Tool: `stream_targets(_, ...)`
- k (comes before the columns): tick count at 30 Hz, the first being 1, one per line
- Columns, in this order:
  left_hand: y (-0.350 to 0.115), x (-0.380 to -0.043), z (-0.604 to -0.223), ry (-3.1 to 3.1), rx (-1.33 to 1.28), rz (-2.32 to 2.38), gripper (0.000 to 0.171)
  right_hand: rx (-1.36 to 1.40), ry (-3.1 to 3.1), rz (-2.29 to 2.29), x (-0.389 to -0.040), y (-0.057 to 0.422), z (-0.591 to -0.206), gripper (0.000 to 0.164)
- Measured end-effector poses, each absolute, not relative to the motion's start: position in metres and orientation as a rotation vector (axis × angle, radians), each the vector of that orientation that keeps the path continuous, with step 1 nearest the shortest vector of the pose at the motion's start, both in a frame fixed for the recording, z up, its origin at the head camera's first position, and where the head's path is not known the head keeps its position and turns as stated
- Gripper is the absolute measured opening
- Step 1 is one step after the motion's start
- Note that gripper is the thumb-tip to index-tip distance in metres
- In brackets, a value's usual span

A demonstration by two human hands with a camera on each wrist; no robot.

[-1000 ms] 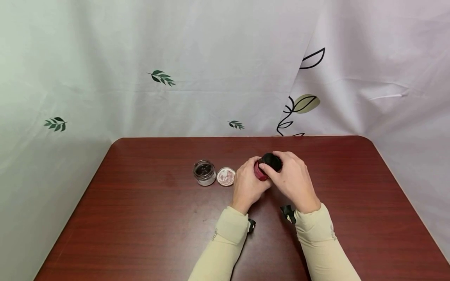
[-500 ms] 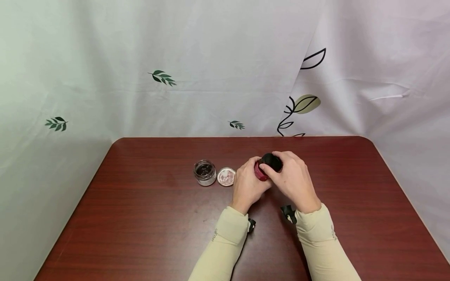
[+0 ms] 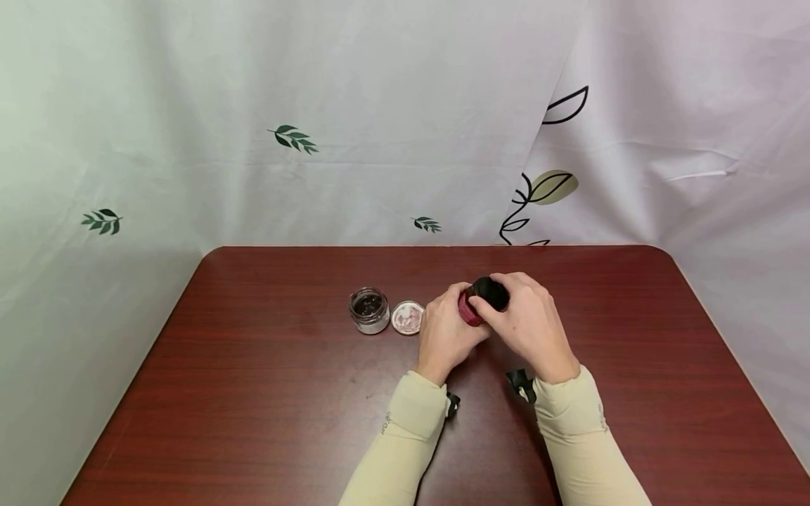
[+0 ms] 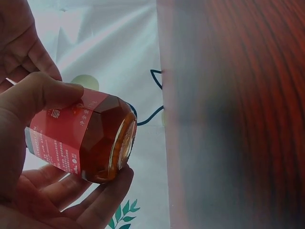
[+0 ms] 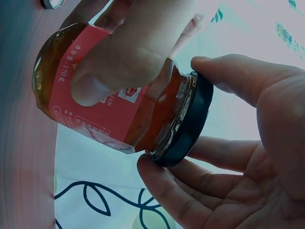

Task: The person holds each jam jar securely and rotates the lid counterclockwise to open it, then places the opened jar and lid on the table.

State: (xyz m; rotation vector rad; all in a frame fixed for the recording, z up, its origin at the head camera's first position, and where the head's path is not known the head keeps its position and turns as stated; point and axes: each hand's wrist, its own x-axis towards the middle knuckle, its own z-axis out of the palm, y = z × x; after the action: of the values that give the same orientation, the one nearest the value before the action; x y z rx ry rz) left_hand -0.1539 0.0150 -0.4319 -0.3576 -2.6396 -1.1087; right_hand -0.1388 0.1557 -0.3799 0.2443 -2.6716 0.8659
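Observation:
A faceted glass jam jar (image 5: 157, 112) with amber-red contents and a red label is held above the table. My left hand (image 3: 446, 334) grips its body, thumb across the label and fingers beneath, as the left wrist view shows. On the jar's mouth sits a black lid (image 5: 188, 121). My right hand (image 3: 531, 323) pinches that lid by its rim between thumb and fingers. To the left, an uncovered glass jar (image 3: 370, 311) with dark contents stands upright on the table. Beside it lies a loose round lid (image 3: 407, 318), its pale, smeared face up, close to my left hand.
The reddish-brown wooden table (image 3: 266, 407) reaches back to a white curtain (image 3: 380, 126) printed with leaves. Dark straps with small devices (image 3: 521, 386) are on both wrists, below the cream sleeves (image 3: 405, 429).

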Motion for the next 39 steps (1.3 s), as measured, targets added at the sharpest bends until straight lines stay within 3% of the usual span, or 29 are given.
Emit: stream_targets(39, 0.011, -0.1549, -0.4299, -2.659, -0.381, -1.106, 0.058, 0.411, -2.613, 0.836, -0.1403, 0.1622, -0.3801, 0.045)
